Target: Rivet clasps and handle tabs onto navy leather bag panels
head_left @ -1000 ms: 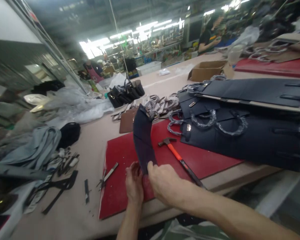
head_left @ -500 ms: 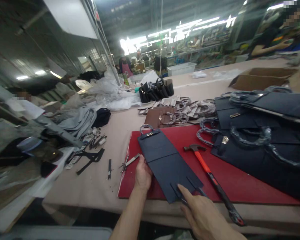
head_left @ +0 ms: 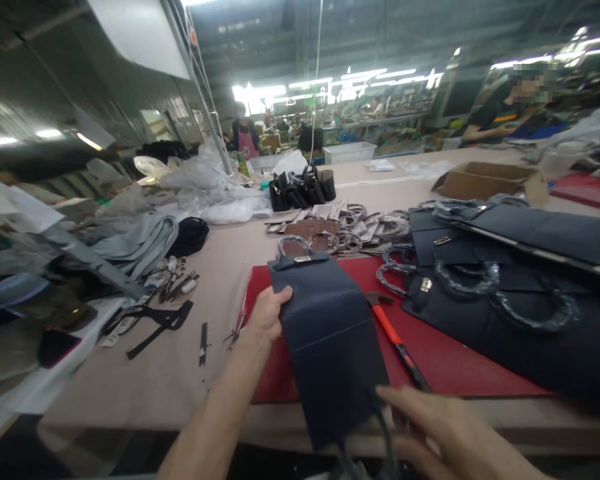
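A long, flat dark blue handbag body (head_left: 335,347) is lifted off the red board (head_left: 447,363) and slopes down towards me. At its far end are a metal clasp (head_left: 303,259) and a plastic-wrapped handle (head_left: 294,245); dark straps (head_left: 387,440) hang from the near end. My left hand (head_left: 265,317) grips the left edge, thumb on top. By the lower right corner, my right hand (head_left: 437,423) is smeared by motion, a fingertip against the edge near a strap. Whether its fingers close on the bag body is unclear. A hammer (head_left: 393,333) with an orange and black handle lies to the right, partly covered.
Several dark blue bag bodies (head_left: 485,280) are piled at right. Behind the board lie brown bag pieces (head_left: 313,231) and wrapped handles (head_left: 380,223). A cardboard box (head_left: 485,180) stands at back right. Small tools (head_left: 175,283) and black straps (head_left: 163,320) lie at left.
The bag body has risen from the board and its near end has come towards me. My left hand has moved up its edge, with the thumb now on top. The view has shifted right.
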`<state>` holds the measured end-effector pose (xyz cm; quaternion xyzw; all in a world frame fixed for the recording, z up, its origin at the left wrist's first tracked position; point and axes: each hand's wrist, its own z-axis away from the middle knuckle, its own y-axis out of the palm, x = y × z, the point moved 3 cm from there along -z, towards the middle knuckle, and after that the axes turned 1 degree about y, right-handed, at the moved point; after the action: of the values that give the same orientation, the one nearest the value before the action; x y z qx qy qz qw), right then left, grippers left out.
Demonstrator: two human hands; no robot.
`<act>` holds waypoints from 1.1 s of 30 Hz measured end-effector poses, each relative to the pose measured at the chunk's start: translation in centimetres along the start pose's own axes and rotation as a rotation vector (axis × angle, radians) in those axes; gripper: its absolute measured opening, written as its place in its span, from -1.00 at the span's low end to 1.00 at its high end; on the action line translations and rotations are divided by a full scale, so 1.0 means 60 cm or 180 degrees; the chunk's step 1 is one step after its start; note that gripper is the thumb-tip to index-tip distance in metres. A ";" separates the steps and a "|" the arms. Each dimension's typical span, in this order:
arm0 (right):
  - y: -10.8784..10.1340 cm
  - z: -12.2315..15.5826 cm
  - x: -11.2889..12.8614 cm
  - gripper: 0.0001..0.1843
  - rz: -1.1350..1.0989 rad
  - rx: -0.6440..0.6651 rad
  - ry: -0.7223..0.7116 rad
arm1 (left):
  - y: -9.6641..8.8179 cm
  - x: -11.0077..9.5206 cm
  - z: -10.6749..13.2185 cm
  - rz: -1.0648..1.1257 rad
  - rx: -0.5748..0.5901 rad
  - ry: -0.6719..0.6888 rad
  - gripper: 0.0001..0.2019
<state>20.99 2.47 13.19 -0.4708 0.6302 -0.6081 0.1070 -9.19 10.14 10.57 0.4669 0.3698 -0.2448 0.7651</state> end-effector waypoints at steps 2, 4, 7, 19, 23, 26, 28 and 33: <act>-0.058 -0.039 0.023 -0.45 0.0023 -0.1090 -0.0150 | 0.028 -0.058 0.035 -0.0427 0.0548 0.0068 -0.72; -0.122 -0.078 0.051 -0.31 0.0426 -0.2059 -0.0478 | 0.060 -0.107 0.080 -0.0811 0.0993 -0.0001 -0.71; -0.191 -0.138 0.090 -0.19 0.1223 -0.2496 -0.1118 | 0.112 -0.152 0.151 -0.1549 0.1668 -0.0355 -0.67; 0.017 -0.161 -0.005 -0.73 -0.2963 -0.0096 0.1282 | 0.263 -0.196 0.102 -0.7682 0.2553 0.2279 -0.85; 0.137 -0.121 -0.016 -0.68 -0.3819 -0.0660 0.2240 | 0.276 -0.107 0.044 -0.7339 0.2639 0.3481 -0.88; 0.194 -0.088 -0.031 -0.65 -0.3860 -0.1008 0.2837 | 0.210 -0.022 0.011 -0.7053 0.2347 0.3805 -0.82; 0.218 -0.070 -0.042 -0.66 -0.3834 -0.1128 0.3053 | 0.137 0.026 -0.004 -0.6823 0.1852 0.3395 -0.77; 0.239 -0.048 -0.050 -0.68 -0.3886 -0.1211 0.3269 | -0.043 0.108 0.007 -0.5927 0.0058 0.2087 -0.61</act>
<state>13.93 3.93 0.10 -0.4040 0.3258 -0.5818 -0.6263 -6.94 8.41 4.18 0.0401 0.7814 -0.6104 0.1229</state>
